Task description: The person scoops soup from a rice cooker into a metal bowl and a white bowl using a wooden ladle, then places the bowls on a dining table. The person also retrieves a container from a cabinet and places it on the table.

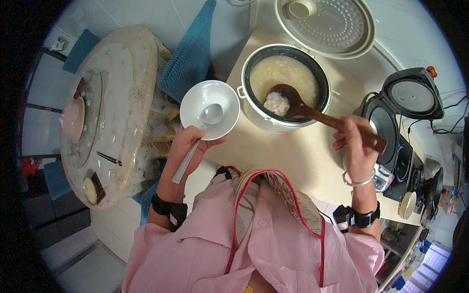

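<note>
My left hand [190,148] holds a white bowl [190,99] by its near rim, just left of the cooker. A metal spoon [211,115] rests in that bowl, its handle pinned under my thumb and sticking out toward me. My right hand [355,146] grips the handle of a brown wooden ladle [317,115]. The ladle's scoop, over the near side of the open rice cooker [253,113], carries a pale lump of porridge [276,104]. More porridge [284,69] fills much of the dark inner pot. Behind, the cooker's lid [333,31] stands raised on its hinge.
A second cooker with its lid up [412,93] stands on the counter [271,150] to the right, with a cream bowl [406,205] farther along. To the left are a blue-covered chair [187,55] and an oval table [124,73] bearing chopsticks [109,158] and a filled bowl [89,191].
</note>
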The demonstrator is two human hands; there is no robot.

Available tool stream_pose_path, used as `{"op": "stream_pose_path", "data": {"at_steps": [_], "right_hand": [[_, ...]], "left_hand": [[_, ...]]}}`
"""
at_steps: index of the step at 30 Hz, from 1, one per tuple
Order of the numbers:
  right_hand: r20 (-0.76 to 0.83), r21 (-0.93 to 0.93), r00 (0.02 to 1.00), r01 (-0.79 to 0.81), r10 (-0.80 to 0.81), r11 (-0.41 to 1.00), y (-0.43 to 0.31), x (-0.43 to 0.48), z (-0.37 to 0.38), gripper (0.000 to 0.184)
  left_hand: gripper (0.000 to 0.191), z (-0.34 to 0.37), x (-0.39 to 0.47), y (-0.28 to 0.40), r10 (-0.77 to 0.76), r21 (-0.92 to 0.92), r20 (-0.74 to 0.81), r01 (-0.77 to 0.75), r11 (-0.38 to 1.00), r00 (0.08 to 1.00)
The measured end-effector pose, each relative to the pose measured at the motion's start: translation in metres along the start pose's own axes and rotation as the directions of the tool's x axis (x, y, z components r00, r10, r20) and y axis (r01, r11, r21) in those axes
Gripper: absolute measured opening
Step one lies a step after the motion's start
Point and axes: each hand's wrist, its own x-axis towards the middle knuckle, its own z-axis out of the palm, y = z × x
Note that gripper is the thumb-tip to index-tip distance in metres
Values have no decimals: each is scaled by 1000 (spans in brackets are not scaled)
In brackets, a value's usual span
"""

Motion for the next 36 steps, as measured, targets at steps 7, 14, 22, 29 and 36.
{"op": "stream_pose_path", "data": {"at_steps": [7,14,22,29,36], "right_hand": [[-162,150,982,-73,97,986,1,32,-22,27],[-198,103,978,94,-72,990,-70,43,-27,29],[127,214,977,143,-173,966,-95,49,-1,30],[432,226,879,110,-201,968,-112,18,46,31],[668,285,712,22,-215,958,-167,-45,104,29]], "left_hand": [[66,21,17,17,18,128,-23,-15,992,1000],[64,54,42,21,45,195,40,-52,979,998],[63,70,12,0,110,28,-40,-109,994,993],[61,56,-90,-15,282,-99,-269,-318,943,921],[47,38,-221,-2,349,-138,-451,-450,882,821]]}}
